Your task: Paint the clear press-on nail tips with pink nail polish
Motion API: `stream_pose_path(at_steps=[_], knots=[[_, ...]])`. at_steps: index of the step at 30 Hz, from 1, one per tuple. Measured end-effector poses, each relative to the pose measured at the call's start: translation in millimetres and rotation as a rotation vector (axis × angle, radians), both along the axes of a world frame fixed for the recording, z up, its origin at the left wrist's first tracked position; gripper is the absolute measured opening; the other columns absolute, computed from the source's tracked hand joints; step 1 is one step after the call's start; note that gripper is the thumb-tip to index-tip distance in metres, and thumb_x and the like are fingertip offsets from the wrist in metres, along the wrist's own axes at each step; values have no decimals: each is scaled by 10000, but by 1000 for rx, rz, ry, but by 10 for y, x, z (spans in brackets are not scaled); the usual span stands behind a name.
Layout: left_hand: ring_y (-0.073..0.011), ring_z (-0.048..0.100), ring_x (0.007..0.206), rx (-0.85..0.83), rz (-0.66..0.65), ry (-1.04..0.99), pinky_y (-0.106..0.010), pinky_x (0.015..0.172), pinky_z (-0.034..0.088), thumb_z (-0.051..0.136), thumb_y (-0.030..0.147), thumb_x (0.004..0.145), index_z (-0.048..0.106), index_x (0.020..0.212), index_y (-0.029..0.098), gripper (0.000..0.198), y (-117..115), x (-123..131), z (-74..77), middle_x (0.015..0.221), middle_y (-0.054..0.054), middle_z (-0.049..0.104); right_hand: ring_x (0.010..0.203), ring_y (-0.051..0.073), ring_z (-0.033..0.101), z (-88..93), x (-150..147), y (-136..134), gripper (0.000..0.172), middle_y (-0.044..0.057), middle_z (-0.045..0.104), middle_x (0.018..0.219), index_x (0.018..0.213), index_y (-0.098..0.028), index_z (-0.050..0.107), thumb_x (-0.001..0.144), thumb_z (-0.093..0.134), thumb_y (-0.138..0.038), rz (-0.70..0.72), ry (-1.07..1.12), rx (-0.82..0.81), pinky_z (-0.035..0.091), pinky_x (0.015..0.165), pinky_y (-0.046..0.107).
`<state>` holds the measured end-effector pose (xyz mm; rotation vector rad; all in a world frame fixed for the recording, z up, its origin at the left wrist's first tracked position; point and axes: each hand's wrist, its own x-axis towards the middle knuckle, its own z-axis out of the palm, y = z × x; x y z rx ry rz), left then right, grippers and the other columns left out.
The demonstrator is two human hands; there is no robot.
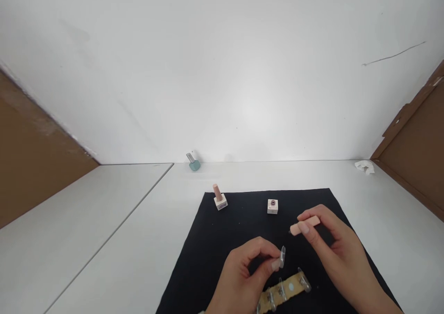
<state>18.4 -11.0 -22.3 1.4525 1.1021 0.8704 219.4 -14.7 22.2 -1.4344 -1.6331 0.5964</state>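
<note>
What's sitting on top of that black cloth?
On the black cloth stand a pink-capped bottle and an open bottle; a tan strip bearing clear pieces lies nearer. What lies behind the left hand and right hand is hidden.

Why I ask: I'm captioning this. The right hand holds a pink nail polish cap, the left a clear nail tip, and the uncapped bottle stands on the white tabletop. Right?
Wrong surface: the head view shows the uncapped bottle on the black cloth, not the white tabletop. The right hand holds the pink nail polish cap, the left hand a clear nail tip.
</note>
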Motion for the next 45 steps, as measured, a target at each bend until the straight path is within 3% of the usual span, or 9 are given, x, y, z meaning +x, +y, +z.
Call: stream_pose_path(at_steps=[2,7,12,15,20,28,37,45], knots=[[-196,667,780,31,-6,12,-273,746,502,675,204,872,743,782,232,116,-4,-4,-11,801,-1,728,728,184,707,2,7,-1,265,-10,746,821,891,-285,703,1000,588,-498,-36,-4,22,567,617,245],[-182,655,762,103,-17,41,-262,733,494,663,195,885,732,801,233,115,-6,-16,-50,799,8,709,695,164,685,17,3,-28,236,-22,711,790,881,-284,684,1009,584,-455,115,7,15,567,627,232],[-185,653,776,63,-4,45,-264,745,494,650,195,887,720,795,233,122,-14,-23,-24,803,9,703,781,182,715,-28,21,-3,259,-4,724,866,908,-284,687,1015,573,-490,-30,-53,20,531,550,231],[-182,641,761,38,-1,40,-262,738,491,654,207,880,718,792,230,112,-11,-16,-6,782,15,697,861,186,721,-54,32,12,240,11,711,946,920,-282,678,1038,550,-446,-50,-78,89,561,615,234],[-179,638,748,29,62,40,-260,737,501,650,223,893,712,794,225,117,-3,-24,-11,751,19,685,845,166,723,-102,27,1,106,36,670,1022,1080,-264,620,1055,519,-247,96,-204,247,586,685,248],[-157,683,780,313,92,105,-222,742,523,601,162,934,683,838,236,146,-17,-38,-46,833,20,720,937,185,744,-151,28,-5,229,106,687,1137,1200,-206,590,1046,447,-114,289,-388,456,596,764,277],[-145,714,783,375,123,84,-197,735,548,604,136,940,686,860,248,160,-30,-43,-55,849,28,741,815,197,737,-199,-17,21,156,82,727,957,1096,-198,590,1066,457,-122,344,-470,541,550,673,304],[-149,711,793,323,111,75,-205,747,551,618,153,936,696,852,246,147,-22,-30,-63,858,24,750,710,161,683,-155,-48,46,176,55,702,871,1015,-199,599,1100,445,-208,360,-460,514,491,614,285]])
